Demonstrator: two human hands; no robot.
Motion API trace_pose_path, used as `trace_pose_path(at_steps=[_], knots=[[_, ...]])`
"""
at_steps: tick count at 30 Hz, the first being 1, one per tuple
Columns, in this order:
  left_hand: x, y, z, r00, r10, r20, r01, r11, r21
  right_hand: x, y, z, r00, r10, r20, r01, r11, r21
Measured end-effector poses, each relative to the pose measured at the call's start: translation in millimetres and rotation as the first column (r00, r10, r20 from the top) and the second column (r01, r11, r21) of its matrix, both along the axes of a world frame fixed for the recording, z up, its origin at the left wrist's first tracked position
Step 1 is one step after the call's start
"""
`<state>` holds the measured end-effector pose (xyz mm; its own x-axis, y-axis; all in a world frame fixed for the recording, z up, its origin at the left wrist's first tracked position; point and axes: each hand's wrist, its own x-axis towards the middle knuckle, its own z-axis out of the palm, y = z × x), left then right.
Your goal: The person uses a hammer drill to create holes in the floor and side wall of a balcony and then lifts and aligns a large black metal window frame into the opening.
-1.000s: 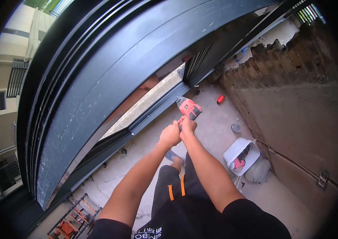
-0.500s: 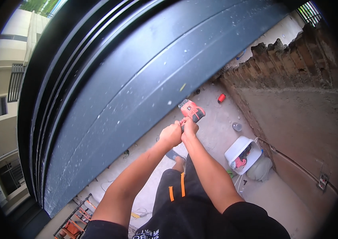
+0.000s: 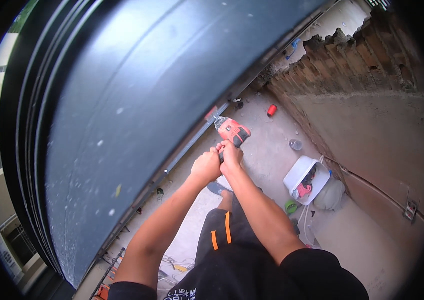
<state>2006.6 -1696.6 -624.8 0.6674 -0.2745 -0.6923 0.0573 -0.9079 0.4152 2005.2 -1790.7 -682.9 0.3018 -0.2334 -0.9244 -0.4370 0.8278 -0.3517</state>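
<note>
A red and black cordless drill point(image 3: 233, 131) is held out in front of me, its nose pointing up and left at the lower edge of a large dark grey metal panel point(image 3: 137, 95). My right hand point(image 3: 231, 158) is closed round the drill's handle. Pressed against it from the left, my left hand point(image 3: 207, 166) is closed on the same handle, which the fingers mostly hide. Beside the drill's nose runs a narrow metal strip point(image 3: 192, 141) along the panel's edge. Whether the bit touches the strip is too small to tell.
On the floor at right stand a white tub point(image 3: 298, 175) with cloths in it, a grey sack point(image 3: 330, 195), a clear jar point(image 3: 295, 144) and a red cylinder point(image 3: 272, 110). A broken brick wall point(image 3: 362, 117) rises at far right, with a socket box point(image 3: 410, 210) on it.
The view has shifted, so more of the panel's lower edge and its metal strip shows. In the picture, the drill and both hands sit slightly farther left and higher. Both hands keep their grip.
</note>
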Motion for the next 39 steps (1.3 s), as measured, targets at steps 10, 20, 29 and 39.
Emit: trace_pose_path(at_steps=[10, 20, 29, 39], knots=[[-19, 4, 8, 0.995, -0.072, 0.064, 0.074, 0.997, -0.035, -25, 2, 9, 0.996, -0.085, 0.029, 0.085, 0.996, 0.002], [-55, -2, -2, 0.948, -0.304, 0.092, 0.301, 0.952, 0.048, -83, -3, 0, 0.952, -0.303, 0.050, 0.294, 0.946, 0.139], [-44, -8, -12, 0.932, -0.340, 0.128, 0.331, 0.940, 0.085, -73, -4, -18, 0.936, -0.341, 0.089, 0.329, 0.936, 0.123], [-44, 4, -26, 0.919, -0.384, 0.091, 0.374, 0.921, 0.109, -73, 10, -24, 0.927, -0.366, 0.081, 0.357, 0.929, 0.100]])
